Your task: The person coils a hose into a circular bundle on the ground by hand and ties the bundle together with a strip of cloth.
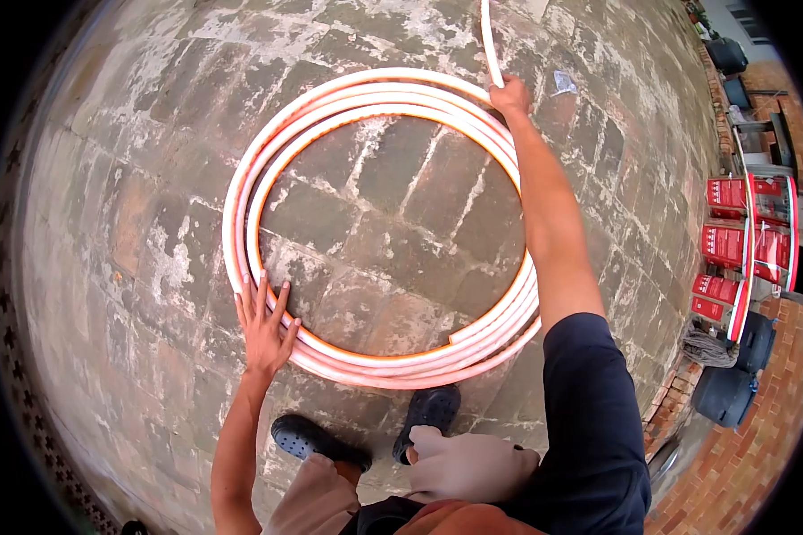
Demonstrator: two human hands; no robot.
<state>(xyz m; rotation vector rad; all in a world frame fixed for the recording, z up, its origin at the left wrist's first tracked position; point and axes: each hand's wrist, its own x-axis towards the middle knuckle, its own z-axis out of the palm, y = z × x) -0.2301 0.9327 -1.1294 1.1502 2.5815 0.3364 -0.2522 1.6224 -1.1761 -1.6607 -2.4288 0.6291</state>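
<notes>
A thick white and orange hose (366, 361) lies coiled in several loops on the stone floor in front of my feet. My left hand (266, 330) rests on the coil's lower left side, its fingers spread flat over the loops. At the upper right of the coil, my right hand (510, 96) is closed around the hose where a free length runs away toward the top of the view. One cut end of the hose shows on the inner loop at the lower right. My right forearm hides part of the coil's right side.
Worn stone paving (152, 294) surrounds the coil. A crumpled clear plastic scrap (564, 83) lies right of my right hand. Along the right edge stand red boxes (724, 245), dark tubs (724, 395) and a bundle of grey cord (709, 348). My dark clogs (317, 440) are just below the coil.
</notes>
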